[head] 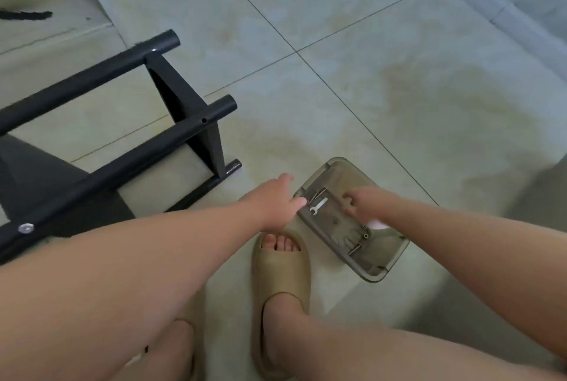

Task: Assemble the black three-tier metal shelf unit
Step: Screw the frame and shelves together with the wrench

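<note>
The black metal shelf unit (pixel 171 104) lies on its side on the tiled floor at the left, its round posts pointing right. A clear grey plastic tray (pixel 380 270) sits on the floor right of my foot, holding a small silver wrench (pixel 319 206), several screws (pixel 317 195) and small nuts. My left hand (pixel 273 196) reaches to the tray's left rim with fingers stretched out, touching the edge. My right hand (pixel 360 204) is inside the tray with fingers curled down onto its bottom; what they pinch is hidden.
My foot in a tan slipper (pixel 280 270) stands just left of the tray. A hex bolt head (pixel 26 228) shows on the shelf's near post. A wall base runs along the top right. Bare floor tiles lie beyond the tray.
</note>
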Demonstrator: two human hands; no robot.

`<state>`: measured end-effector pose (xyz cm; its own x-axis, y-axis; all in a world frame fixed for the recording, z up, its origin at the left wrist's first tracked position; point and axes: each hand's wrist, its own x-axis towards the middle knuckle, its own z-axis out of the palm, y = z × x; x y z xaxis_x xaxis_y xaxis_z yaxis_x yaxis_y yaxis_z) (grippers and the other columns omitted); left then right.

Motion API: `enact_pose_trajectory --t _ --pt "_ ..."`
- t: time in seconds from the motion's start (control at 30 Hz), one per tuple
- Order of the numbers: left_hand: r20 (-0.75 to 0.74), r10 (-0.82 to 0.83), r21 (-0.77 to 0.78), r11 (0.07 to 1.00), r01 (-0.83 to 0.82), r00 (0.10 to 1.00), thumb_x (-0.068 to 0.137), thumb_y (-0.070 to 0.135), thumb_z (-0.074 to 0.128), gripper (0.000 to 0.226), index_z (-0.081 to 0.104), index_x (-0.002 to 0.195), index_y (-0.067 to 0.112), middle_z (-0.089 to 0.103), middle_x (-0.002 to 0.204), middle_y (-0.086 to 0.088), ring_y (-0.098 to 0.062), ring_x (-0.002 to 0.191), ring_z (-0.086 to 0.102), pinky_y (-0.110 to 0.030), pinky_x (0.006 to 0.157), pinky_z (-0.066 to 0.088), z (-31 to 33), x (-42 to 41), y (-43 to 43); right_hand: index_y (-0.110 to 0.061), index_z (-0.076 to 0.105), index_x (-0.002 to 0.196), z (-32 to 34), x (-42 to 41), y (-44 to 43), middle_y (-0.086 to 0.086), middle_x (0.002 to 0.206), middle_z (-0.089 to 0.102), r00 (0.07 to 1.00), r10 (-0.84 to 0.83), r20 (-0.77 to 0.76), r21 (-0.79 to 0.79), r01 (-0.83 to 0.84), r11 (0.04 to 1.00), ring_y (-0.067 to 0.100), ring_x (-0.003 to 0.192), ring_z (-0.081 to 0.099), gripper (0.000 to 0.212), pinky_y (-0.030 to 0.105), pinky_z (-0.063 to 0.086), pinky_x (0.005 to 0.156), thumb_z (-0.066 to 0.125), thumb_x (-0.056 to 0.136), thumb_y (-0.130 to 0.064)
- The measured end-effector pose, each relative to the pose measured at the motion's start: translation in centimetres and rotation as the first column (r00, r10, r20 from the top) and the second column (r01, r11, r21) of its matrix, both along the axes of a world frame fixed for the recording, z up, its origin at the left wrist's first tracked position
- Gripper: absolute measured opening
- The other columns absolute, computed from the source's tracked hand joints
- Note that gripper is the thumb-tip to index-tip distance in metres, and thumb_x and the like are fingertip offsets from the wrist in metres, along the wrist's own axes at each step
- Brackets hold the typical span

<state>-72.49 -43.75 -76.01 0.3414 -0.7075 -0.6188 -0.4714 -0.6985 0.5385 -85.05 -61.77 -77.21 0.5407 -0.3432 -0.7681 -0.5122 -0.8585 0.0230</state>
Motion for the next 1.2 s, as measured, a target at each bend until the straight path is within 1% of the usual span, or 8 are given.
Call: enact_pose_trajectory --t 0.13,0.23,0.33,0.47,0.7,0.93,1.07,1.2 --pt "-0.069 0.094 0.011 0.996 -0.094 0.993 0.102 0.043 0.044 0.058 0.029 0.152 0.017 0.054 0.139 -0.013 -0.029 0.126 0.051 -0.038 0.103 0.041 -3.2 0.7 -2.3 -0.017 0.060 0.129 -4.8 -1.0 -1.3 0.007 0.117 0.067 0.994 0.050 -0.101 -0.003 -0.051 0.999 0.031 0.105 0.065 0.031 0.034 0.053 0.082 0.050 0.101 -0.026" --pt "-0.062 0.101 -0.004 0.995 -0.101 0.993 0.104 0.035 0.044 0.036 0.049 0.133 0.016 0.065 0.113 -0.009 -0.026 0.097 0.056 -0.032 0.078 0.040 -4.9 1.1 -3.7 -0.018 0.065 0.117 -7.6 -2.1 -1.4 0.002 0.103 0.068 0.970 0.134 -0.201 0.039 -0.128 0.991 0.026 0.093 0.067 0.028 0.038 0.059 0.081 0.056 0.092 -0.011" --pt "-0.081 0.105 -0.020 0.994 -0.107 0.991 0.105 0.033 0.043 0.025 0.051 0.120 0.015 0.058 0.087 -0.001 -0.026 0.087 0.059 -0.032 0.066 0.036 -6.0 0.9 -4.2 -0.017 0.065 0.111 -9.1 -3.2 -1.1 0.003 0.102 0.065 0.927 0.259 -0.271 0.120 -0.235 0.965 0.026 0.089 0.063 0.021 0.035 0.055 0.076 0.058 0.091 -0.013" --pt "-0.121 0.160 -0.035 0.986 -0.165 0.980 0.105 0.033 0.044 0.017 0.049 0.112 0.019 0.062 0.088 -0.003 -0.023 0.074 0.071 -0.029 0.053 0.037 -6.1 0.7 -4.1 -0.014 0.066 0.106 -10.1 -4.2 -0.9 0.005 0.106 0.066 0.885 0.372 -0.280 0.141 -0.345 0.928 0.029 0.096 0.065 0.019 0.034 0.051 0.072 0.054 0.093 -0.008" --pt "-0.131 0.210 -0.061 0.974 -0.219 0.969 0.104 0.032 0.046 0.016 0.051 0.109 0.018 0.065 0.091 -0.004 -0.022 0.072 0.073 -0.028 0.060 0.043 -6.2 0.3 -3.8 -0.011 0.066 0.109 -9.0 -3.5 -0.3 0.007 0.109 0.066 0.886 0.343 -0.313 0.120 -0.321 0.939 0.029 0.103 0.065 0.019 0.034 0.050 0.077 0.053 0.096 -0.007" --pt "-0.060 0.162 0.054 0.986 -0.158 0.985 0.101 0.037 0.049 0.047 0.037 0.143 0.018 0.057 0.129 -0.011 -0.031 0.112 0.059 -0.033 0.083 0.043 -2.8 1.3 -1.7 -0.007 0.065 0.113 -1.9 0.1 -0.7 0.010 0.110 0.068 1.000 0.014 0.018 0.082 -0.016 0.996 0.030 0.102 0.064 0.022 0.037 0.053 0.088 0.049 0.102 -0.017" --pt "0.025 0.104 0.046 0.993 -0.105 0.994 0.100 0.035 0.051 0.034 0.049 0.132 0.021 0.057 0.129 -0.004 -0.026 0.115 0.058 -0.034 0.093 0.047 2.5 2.7 0.7 -0.018 0.058 0.099 3.8 2.6 0.1 0.006 0.106 0.065 0.955 -0.125 0.269 0.095 0.103 0.990 0.029 0.101 0.061 0.011 0.033 0.047 0.082 0.047 0.101 -0.016" --pt "0.117 0.199 -0.081 0.978 -0.190 0.973 0.099 0.031 0.051 0.014 0.056 0.111 0.026 0.063 0.116 0.000 -0.020 0.103 0.062 -0.034 0.085 0.052 7.9 4.0 3.4 -0.020 0.057 0.089 9.4 4.6 2.9 0.004 0.084 0.068 0.811 -0.347 0.471 0.244 0.258 0.935 0.024 0.071 0.063 0.014 0.031 0.049 0.064 0.053 0.092 -0.007"
